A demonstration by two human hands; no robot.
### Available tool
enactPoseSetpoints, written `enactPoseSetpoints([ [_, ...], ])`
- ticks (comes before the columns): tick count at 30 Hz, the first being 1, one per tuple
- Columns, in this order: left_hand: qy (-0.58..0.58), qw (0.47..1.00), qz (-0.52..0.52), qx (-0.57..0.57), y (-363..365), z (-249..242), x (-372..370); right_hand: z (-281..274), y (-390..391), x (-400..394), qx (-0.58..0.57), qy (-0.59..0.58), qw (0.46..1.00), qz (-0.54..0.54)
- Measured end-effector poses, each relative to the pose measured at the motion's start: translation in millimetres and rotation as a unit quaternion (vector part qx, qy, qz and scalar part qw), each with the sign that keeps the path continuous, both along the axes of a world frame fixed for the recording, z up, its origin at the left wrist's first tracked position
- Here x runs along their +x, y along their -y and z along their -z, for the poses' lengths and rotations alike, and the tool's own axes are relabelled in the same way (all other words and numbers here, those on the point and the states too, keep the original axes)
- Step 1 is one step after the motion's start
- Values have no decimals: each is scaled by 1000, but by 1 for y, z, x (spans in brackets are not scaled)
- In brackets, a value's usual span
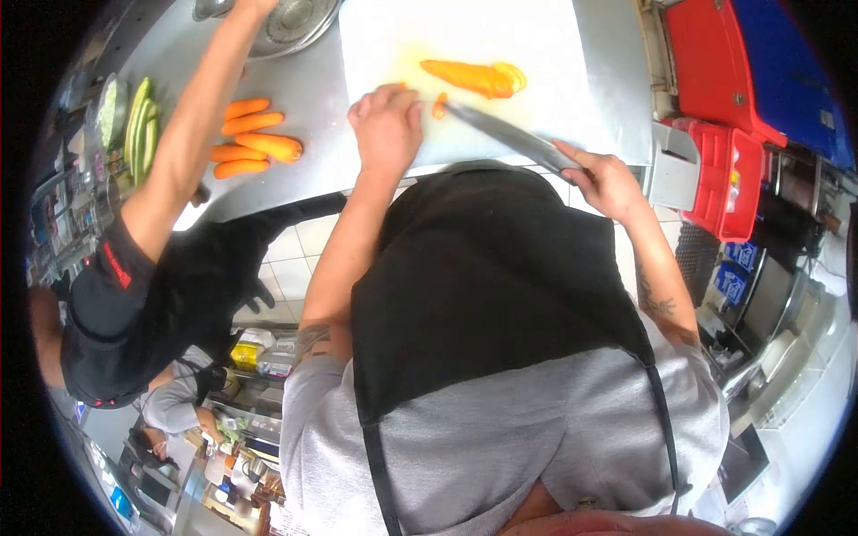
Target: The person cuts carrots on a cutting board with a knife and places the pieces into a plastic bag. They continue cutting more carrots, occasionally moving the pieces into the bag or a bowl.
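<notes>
My right hand (608,183) is wrapped round the handle of a large knife (509,134), whose blade points left across the white cutting board (545,36). Near the blade's tip lies a small orange carrot piece (439,105). Sliced carrot (474,78) rests on the board just beyond the blade. My left hand (389,125) lies on the board's left part, fingers bent and close together; whether anything is under them is hidden. A bit of orange shows by its fingertips.
Several whole carrots (259,134) and long green vegetables (141,129) lie on the metal counter (308,98) at left. A co-worker's arm (192,125) reaches over them towards metal bowls (290,22). Red crates (728,179) stand at right.
</notes>
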State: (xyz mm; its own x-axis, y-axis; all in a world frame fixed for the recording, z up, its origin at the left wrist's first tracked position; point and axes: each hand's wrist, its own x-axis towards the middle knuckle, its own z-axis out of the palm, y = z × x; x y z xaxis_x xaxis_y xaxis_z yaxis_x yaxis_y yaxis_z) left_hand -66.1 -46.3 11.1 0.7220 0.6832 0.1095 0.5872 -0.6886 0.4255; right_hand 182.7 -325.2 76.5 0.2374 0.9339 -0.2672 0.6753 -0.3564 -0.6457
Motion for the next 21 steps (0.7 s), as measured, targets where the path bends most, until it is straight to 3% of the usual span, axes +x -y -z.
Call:
enactPoseSetpoints([
  [3,-42,999,15,-4,19,-15,21,-6,6,2,8,-35,996,83],
  [8,-25,997,41,-67,26,3,29,-7,4,5,10,-48,982,181],
  [10,-55,990,70,-109,21,-1,29,-6,3,4,15,-40,979,199],
  [14,-82,984,133,-82,18,-10,15,-3,2,-2,63,-16,976,209],
  [21,-82,971,218,-53,-11,-8,5,13,8,-3,50,-20,971,232],
])
